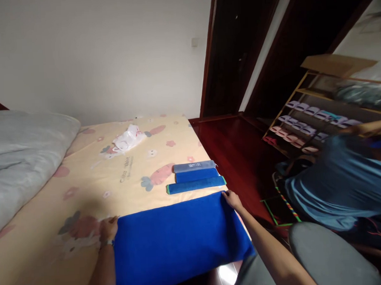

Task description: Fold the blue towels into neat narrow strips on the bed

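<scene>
A blue towel [179, 241] lies spread flat on the bed [39, 252], its near edge hanging over the bed's side toward the person. The left hand [107, 231] pinches the towel's far left corner and the right hand [232, 199] pinches the far right corner — each grip clenched on cloth, arms wide apart, which keeps the far edge taut and straight. Just beyond the towel lie three rolled towels [195, 176] side by side, parallel to its far edge. Farther beyond, a crumpled plastic bag [128, 138]; right of the towel, another person in a blue shirt [327, 186] bends near a shoe rack [307, 125].
</scene>
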Available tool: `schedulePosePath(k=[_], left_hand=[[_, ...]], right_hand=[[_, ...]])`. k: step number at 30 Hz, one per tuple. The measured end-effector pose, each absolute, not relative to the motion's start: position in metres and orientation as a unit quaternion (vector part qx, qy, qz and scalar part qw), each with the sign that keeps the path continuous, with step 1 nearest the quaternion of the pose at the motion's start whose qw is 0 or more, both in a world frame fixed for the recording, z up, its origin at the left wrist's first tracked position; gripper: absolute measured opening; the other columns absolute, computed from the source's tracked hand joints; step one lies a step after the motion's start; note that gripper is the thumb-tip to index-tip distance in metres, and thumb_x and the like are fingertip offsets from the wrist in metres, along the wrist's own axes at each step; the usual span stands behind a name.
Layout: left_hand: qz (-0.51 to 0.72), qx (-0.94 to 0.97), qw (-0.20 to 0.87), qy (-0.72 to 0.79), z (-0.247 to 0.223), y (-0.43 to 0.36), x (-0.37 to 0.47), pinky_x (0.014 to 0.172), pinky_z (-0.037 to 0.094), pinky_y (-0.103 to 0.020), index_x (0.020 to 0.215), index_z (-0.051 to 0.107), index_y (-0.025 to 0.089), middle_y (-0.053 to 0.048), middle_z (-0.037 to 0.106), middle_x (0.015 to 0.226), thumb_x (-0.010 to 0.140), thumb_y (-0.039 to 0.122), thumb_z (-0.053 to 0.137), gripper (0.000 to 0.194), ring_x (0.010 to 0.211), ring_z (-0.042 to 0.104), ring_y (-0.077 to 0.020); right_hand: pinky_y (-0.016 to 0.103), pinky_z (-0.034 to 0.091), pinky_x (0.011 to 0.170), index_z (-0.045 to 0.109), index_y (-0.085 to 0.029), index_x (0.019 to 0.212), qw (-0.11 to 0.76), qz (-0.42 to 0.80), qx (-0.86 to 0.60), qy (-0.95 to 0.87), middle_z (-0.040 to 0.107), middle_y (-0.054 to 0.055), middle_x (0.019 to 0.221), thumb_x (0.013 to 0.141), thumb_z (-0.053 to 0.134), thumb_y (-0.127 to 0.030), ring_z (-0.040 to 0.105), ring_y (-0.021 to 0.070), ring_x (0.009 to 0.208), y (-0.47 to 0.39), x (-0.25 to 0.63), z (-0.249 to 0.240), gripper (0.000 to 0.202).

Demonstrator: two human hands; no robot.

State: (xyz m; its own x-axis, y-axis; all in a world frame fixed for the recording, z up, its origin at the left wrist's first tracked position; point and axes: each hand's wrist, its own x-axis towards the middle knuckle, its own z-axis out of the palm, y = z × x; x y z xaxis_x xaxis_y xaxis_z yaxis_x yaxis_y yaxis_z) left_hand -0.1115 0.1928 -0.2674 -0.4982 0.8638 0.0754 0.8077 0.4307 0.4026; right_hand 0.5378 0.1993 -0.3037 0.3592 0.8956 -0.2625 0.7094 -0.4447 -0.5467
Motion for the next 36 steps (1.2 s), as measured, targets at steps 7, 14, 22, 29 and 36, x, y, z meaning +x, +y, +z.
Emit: schedulePosePath(k=[7, 14, 22, 29, 36], left_hand=[[0.246, 0.455, 0.065, 0.854, -0.276, 0.213, -0.122, 0.079, 0.05, -0.036, 0.1, 0.066, 0.013, -0.014, 0.072, 0.097, 0.089, 0.042, 0.039, 0.041, 0.091, 0.065, -0.0269], [0.259, 0.472, 0.006, 0.842, -0.288, 0.21, -0.091, 0.103, 0.042, -0.045, 0.125, 0.059, 0.007, -0.021, 0.065, 0.124, 0.095, 0.038, 0.033, 0.05, 0.119, 0.057, -0.0312], [0.15, 0.599, -0.05, 0.785, -0.33, 0.047, -0.051, 0.117, 0.03, -0.057, 0.147, 0.047, 0.012, -0.021, 0.047, 0.152, 0.099, 0.043, 0.025, 0.062, 0.146, 0.035, -0.0363], [0.139, 0.646, -0.045, 0.749, -0.341, -0.048, 0.005, 0.115, 0.033, -0.062, 0.153, 0.039, 0.026, -0.012, 0.048, 0.153, 0.098, 0.038, 0.032, 0.057, 0.146, 0.037, -0.0354], [0.118, 0.714, -0.033, 0.69, -0.338, -0.042, 0.044, 0.119, 0.031, -0.054, 0.153, 0.036, 0.031, -0.004, 0.042, 0.157, 0.097, 0.034, 0.035, 0.057, 0.146, 0.039, -0.0284]], right_hand=[[0.029, 0.05, 0.084, 0.066, -0.017, 0.115, 0.191, 0.251, -0.8, -0.511, 0.074, 0.01, 0.104, 0.1, 0.044, -0.049, 0.07, 0.0257, 0.1, 0.222, 0.544, -0.302, 0.041], [0.037, 0.051, 0.085, 0.061, -0.017, 0.126, 0.153, 0.247, -0.83, -0.476, 0.071, 0.016, 0.117, 0.101, 0.041, -0.051, 0.068, 0.0316, 0.108, 0.22, 0.531, -0.298, 0.046], [0.042, 0.053, 0.082, 0.053, -0.02, 0.129, 0.092, 0.234, -0.825, -0.506, 0.071, 0.017, 0.118, 0.098, 0.044, -0.054, 0.072, 0.033, 0.1, 0.089, 0.528, -0.303, 0.047], [0.037, 0.052, 0.076, 0.057, -0.02, 0.116, 0.073, 0.225, -0.817, -0.526, 0.075, 0.016, 0.104, 0.102, 0.037, -0.046, 0.074, 0.0311, 0.095, 0.015, 0.536, -0.31, 0.036], [0.037, 0.052, 0.073, 0.061, -0.016, 0.107, -0.008, 0.128, -0.82, -0.557, 0.073, 0.016, 0.093, 0.105, 0.036, -0.041, 0.073, 0.0297, 0.086, 0.009, 0.541, -0.297, 0.035]])
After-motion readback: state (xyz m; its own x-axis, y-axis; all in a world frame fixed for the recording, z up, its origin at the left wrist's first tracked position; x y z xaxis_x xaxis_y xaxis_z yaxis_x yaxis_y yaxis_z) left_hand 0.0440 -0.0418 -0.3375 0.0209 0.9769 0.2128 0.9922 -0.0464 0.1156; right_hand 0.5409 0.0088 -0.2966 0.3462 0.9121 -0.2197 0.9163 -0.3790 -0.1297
